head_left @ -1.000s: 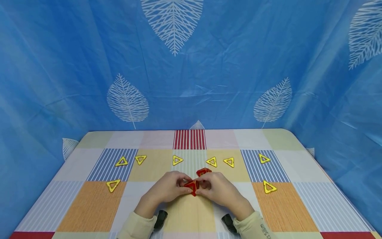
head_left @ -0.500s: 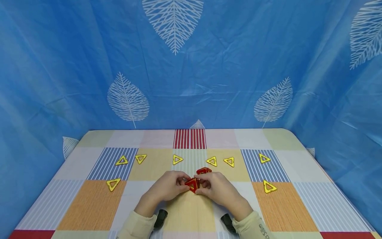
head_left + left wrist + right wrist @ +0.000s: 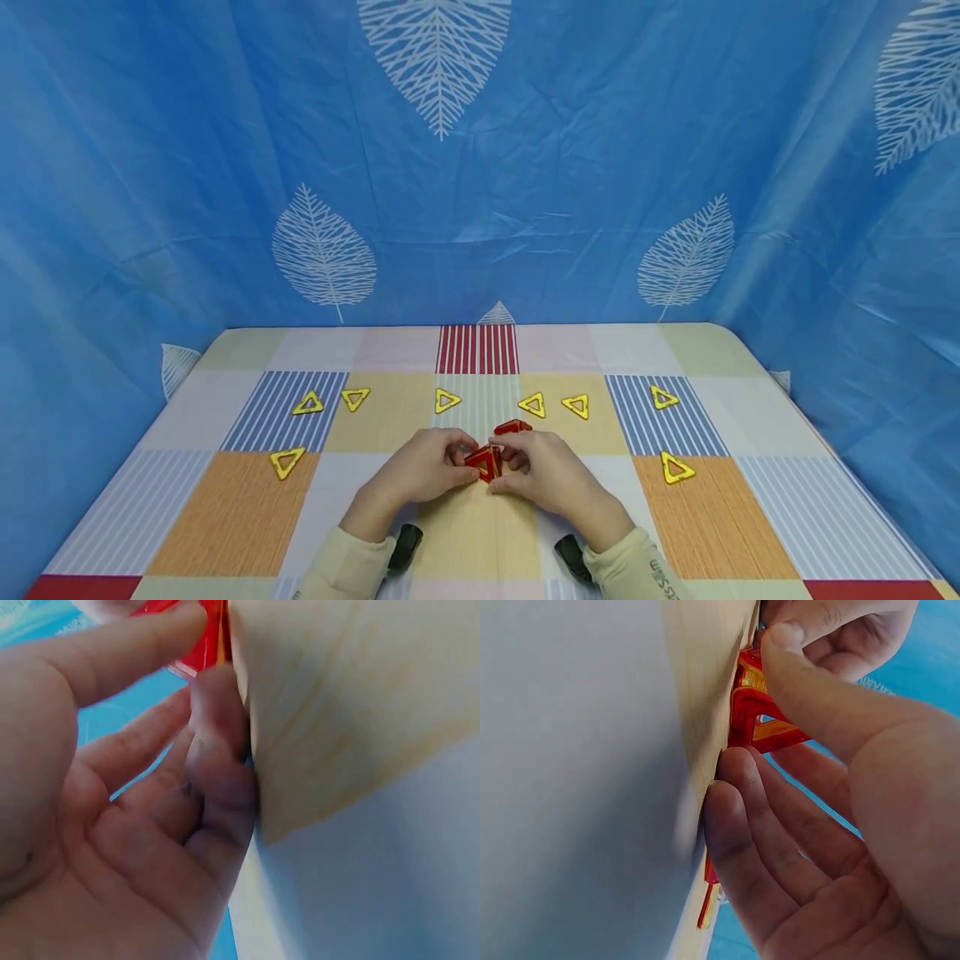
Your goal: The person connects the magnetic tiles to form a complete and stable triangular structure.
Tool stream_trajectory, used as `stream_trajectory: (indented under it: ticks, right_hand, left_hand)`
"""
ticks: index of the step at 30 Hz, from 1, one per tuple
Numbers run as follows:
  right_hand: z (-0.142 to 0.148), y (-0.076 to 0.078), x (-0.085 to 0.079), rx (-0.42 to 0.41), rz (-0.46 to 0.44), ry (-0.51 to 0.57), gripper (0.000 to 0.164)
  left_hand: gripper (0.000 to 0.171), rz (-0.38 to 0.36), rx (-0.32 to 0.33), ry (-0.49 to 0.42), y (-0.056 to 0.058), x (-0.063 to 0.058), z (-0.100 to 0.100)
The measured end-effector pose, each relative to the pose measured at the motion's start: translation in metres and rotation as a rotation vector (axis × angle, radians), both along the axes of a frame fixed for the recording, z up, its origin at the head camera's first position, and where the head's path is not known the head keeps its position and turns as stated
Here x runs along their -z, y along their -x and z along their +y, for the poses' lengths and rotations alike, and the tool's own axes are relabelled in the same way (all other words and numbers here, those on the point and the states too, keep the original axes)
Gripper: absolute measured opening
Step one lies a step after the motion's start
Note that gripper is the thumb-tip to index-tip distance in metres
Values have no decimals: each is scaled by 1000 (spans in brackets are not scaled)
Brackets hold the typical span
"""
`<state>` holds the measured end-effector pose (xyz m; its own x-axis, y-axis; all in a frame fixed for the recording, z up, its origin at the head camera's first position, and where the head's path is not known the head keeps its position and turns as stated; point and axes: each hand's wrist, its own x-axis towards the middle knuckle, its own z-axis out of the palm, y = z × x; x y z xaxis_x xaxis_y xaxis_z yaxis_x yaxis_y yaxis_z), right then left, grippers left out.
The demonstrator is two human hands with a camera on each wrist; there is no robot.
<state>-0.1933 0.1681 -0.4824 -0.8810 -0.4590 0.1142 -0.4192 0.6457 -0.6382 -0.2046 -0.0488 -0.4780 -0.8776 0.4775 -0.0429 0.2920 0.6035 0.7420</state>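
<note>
Both hands meet at a small red structure of triangular tiles (image 3: 482,461) with yellow inner edges, low over the cloth. My left hand (image 3: 431,468) holds its left side between thumb and fingers. From the right, my right hand (image 3: 551,473) grips the same structure, thumb at the near side and fingers at the far side. In the right wrist view, a red tile frame (image 3: 744,712) stands on edge between the hands. Just beyond the right fingertips lies a second red piece (image 3: 513,426), partly hidden. The left wrist view shows only a red corner (image 3: 201,652) by the thumb.
Several yellow triangle tiles lie spread on the patchwork tablecloth (image 3: 480,542), including one at the left (image 3: 287,462), one at the right (image 3: 677,468) and one beyond the hands (image 3: 447,401). A blue leaf-print curtain (image 3: 487,208) hangs behind and at both sides.
The held red structure has shifted slightly away from me and turned a little between the fingers. Both hands keep their hold, and the yellow tiles stay in place.
</note>
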Motion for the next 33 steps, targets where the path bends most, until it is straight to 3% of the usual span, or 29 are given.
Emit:
stream_trajectory:
  ticks: [4,8,13,16,21,26,33]
  right_hand:
    - [-1,-1,1,-11,1,-44,66]
    - [-2,-3,1,-6,43,-80,60]
    - [-4,-6,1,2,62,-79,53]
    - [-6,-6,-1,15,39,-81,54]
    - [-8,-5,-4,35,-10,-107,55]
    - [-8,-5,-5,42,-30,-122,55]
    - [-8,-7,-5,59,-5,-125,54]
  left_hand:
    - [40,-45,29,-51,4,-3,-6]
    - [41,-97,22,-90,13,-6,-12]
    - [41,-104,-159,-107,35,-7,-17]
    - [47,-64,-268,-49,49,-6,-19]
    - [60,-45,-332,60,65,-1,-23]
    - [59,-42,-336,107,71,0,-23]
    - [46,-37,-355,95,71,1,-22]
